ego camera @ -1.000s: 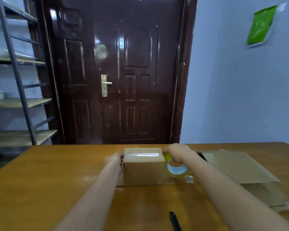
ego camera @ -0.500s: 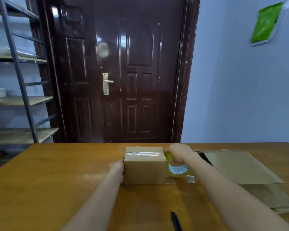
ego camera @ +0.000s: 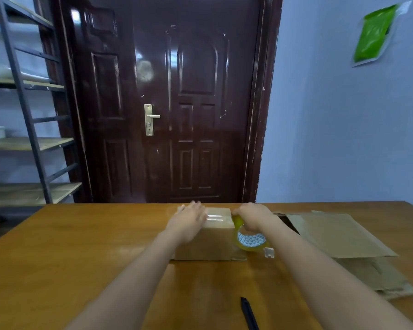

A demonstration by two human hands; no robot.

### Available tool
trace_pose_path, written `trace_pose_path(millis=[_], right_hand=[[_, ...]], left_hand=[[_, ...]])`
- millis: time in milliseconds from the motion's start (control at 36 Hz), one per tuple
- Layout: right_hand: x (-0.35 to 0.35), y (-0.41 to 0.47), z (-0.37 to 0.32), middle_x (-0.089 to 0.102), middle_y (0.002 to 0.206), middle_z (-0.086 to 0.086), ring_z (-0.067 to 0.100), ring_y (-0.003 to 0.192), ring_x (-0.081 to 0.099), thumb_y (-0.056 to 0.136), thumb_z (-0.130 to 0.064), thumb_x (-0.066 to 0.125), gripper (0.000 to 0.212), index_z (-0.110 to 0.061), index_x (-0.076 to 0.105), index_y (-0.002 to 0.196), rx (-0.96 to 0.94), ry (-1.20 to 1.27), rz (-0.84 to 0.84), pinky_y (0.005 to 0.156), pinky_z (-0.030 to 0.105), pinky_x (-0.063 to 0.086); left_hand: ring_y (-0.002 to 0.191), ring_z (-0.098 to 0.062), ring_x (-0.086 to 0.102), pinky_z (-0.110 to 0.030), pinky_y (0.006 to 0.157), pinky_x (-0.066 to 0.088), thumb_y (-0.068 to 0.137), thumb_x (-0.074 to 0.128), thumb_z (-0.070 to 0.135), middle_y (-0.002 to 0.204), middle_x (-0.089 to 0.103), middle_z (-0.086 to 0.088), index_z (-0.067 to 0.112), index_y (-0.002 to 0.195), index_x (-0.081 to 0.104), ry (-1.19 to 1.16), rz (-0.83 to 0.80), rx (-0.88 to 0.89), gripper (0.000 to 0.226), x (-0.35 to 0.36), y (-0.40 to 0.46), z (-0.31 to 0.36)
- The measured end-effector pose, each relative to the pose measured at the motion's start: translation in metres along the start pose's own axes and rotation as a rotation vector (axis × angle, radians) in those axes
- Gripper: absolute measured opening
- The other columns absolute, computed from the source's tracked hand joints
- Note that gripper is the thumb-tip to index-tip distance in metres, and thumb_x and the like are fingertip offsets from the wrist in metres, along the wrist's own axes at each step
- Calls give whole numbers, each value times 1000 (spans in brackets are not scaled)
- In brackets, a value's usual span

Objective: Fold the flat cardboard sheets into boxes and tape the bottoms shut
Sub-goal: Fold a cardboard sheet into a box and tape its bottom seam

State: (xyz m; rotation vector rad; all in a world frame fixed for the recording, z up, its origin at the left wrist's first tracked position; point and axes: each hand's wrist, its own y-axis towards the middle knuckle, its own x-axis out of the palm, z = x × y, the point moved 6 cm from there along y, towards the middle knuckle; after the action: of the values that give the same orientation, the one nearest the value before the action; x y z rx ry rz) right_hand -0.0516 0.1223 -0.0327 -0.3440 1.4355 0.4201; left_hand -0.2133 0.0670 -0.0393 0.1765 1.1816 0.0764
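Observation:
A small folded cardboard box point(ego camera: 210, 244) stands on the wooden table point(ego camera: 81, 258), with a strip of clear tape across its top. My left hand point(ego camera: 188, 220) lies flat on the left part of that top, fingers stretched out. My right hand point(ego camera: 253, 215) grips a roll of yellowish clear tape point(ego camera: 249, 241) against the box's right upper edge. The roll hangs beside the box's right side. A stack of flat cardboard sheets point(ego camera: 339, 236) lies to the right on the table.
A black pen-like tool point(ego camera: 249, 314) lies on the table near its front edge. A dark door point(ego camera: 177, 103) stands behind the table, metal shelving point(ego camera: 26, 115) at the left. A green packet point(ego camera: 373, 34) hangs on the right wall.
My left hand rose from the box's left side onto its top. My right hand stayed at the right edge with the tape roll.

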Motion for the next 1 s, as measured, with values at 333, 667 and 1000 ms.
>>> trace_pose_path(millis=[333,667,1000], right_hand=[[5,1,-3,55,131,9,27,117,53,89,-8,59,60,-26,39,143,-10,-65,9,92,36,50],[8,2,2,60,120,8,26,107,57,88,-9,59,40,-13,49,127,-4,-139,18,89,37,50],[-2,0,-17,58,121,10,29,109,57,91,-9,53,30,-8,50,121,-18,-208,15,77,33,41]], left_hand=[[148,-23,2,-41,120,4,104,11,37,160,7,2,37,151,14,263,-186,98,47,15,1,15],[148,-20,0,-43,118,-1,90,46,60,160,3,8,46,148,6,305,-235,200,72,18,-5,19],[147,-15,4,-38,118,5,94,53,38,160,8,12,51,146,13,221,-214,153,67,6,-13,0]])
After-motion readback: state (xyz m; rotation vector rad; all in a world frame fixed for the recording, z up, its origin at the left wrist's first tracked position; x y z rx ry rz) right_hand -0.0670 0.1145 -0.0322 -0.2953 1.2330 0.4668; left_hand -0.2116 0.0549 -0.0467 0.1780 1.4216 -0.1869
